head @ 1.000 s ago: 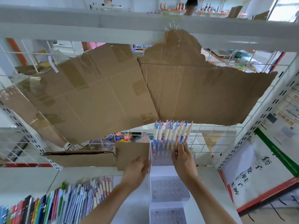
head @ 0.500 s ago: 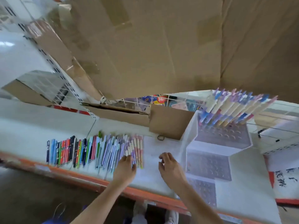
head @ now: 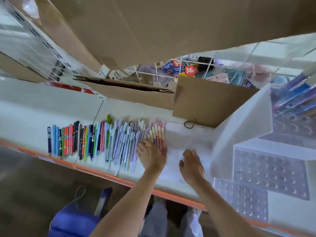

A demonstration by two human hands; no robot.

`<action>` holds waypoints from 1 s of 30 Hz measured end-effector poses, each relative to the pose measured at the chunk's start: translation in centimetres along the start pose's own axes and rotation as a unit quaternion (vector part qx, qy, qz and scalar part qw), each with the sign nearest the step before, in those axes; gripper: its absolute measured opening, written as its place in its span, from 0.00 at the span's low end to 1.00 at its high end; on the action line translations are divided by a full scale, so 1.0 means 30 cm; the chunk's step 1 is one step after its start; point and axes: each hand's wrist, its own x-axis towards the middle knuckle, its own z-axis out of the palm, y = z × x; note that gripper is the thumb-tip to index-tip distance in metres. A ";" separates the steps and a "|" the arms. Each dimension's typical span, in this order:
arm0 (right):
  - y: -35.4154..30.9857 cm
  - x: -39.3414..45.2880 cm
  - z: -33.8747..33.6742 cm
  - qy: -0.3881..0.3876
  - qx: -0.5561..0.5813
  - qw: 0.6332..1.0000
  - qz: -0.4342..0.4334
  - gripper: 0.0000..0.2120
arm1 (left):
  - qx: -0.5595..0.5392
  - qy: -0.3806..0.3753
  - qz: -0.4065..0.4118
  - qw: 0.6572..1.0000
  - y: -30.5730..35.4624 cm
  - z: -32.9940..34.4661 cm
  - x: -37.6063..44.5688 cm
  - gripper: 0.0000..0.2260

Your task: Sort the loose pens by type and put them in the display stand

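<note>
On the white shelf, loose pens are lying in a row; we are resting our left hand, fingers flat, on the pink-and-cream ones. Our right hand is hovering relaxed, empty. Pick-up step; next we likely need a matching bunch pinched for the display stand.

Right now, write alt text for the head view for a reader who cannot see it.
A person's left hand rests on the right end of a row of loose multicoloured pens on a white shelf; the right hand hovers open beside it. A clear tiered acrylic display stand to the right holds pens only in its top tier.
</note>
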 end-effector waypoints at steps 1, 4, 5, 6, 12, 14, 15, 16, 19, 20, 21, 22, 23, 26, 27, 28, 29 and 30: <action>0.000 0.003 0.003 0.006 0.005 1.000 0.000 0.09 | 0.006 -0.001 -0.007 1.000 0.018 0.001 0.005 0.38; 0.001 0.007 -0.001 0.009 0.015 1.000 0.000 0.08 | 0.042 0.006 -0.009 0.999 0.049 -0.006 0.026 0.33; 0.000 0.007 -0.003 0.007 0.020 1.000 0.005 0.08 | 0.053 0.010 0.003 0.999 0.049 -0.008 0.028 0.29; -0.002 0.008 -0.007 0.006 0.026 1.000 0.008 0.09 | 0.061 0.010 0.015 0.998 0.046 -0.008 0.028 0.26; -0.007 0.016 -0.041 -0.030 0.047 0.998 0.021 0.09 | 0.036 -0.042 0.019 0.998 0.017 -0.043 0.044 0.18; -0.018 0.015 -0.074 -0.046 0.079 0.995 0.041 0.10 | -0.002 -0.058 0.030 0.998 0.009 -0.072 0.038 0.16; -0.030 0.013 -0.101 -0.049 0.108 0.992 0.047 0.10 | -0.027 -0.065 0.046 0.996 0.010 -0.092 0.028 0.14; -0.046 0.006 -0.135 -0.049 0.153 0.986 0.048 0.11 | -0.056 -0.072 0.068 0.994 0.016 -0.114 0.013 0.11; -0.128 -0.027 -0.271 -0.079 0.374 0.923 0.038 0.15 | -0.120 -0.094 0.143 0.978 0.070 -0.211 -0.060 0.05; -0.159 -0.042 -0.319 -0.092 0.443 0.891 0.020 0.14 | -0.133 -0.102 0.162 0.973 0.098 -0.247 -0.088 0.04; -0.189 -0.056 -0.367 -0.102 0.498 0.861 -0.004 0.12 | -0.145 -0.107 0.184 0.966 0.127 -0.283 -0.113 0.04; -0.219 -0.068 -0.411 -0.105 0.541 0.834 -0.025 0.09 | -0.156 -0.114 0.199 0.961 0.155 -0.316 -0.135 0.06; -0.249 -0.083 -0.453 -0.097 0.566 0.818 -0.033 0.08 | -0.166 -0.120 0.214 0.955 0.185 -0.352 -0.157 0.10; -0.325 -0.129 -0.558 -0.031 0.555 0.831 -0.019 0.10 | -0.183 -0.130 0.222 0.949 0.249 -0.444 -0.205 0.21; -0.343 -0.143 -0.585 -0.010 0.554 0.832 -0.020 0.08 | -0.197 -0.128 0.228 0.945 0.265 -0.473 -0.222 0.23; -0.358 -0.160 -0.611 0.009 0.560 0.828 -0.024 0.07 | -0.218 -0.132 0.225 0.940 0.280 -0.497 -0.235 0.23; -0.371 -0.177 -0.638 0.026 0.569 0.821 -0.031 0.07 | -0.247 -0.125 0.224 0.935 0.300 -0.525 -0.252 0.21; -0.384 -0.198 -0.664 0.042 0.579 0.813 -0.040 0.07 | -0.281 -0.127 0.221 0.925 0.314 -0.547 -0.264 0.18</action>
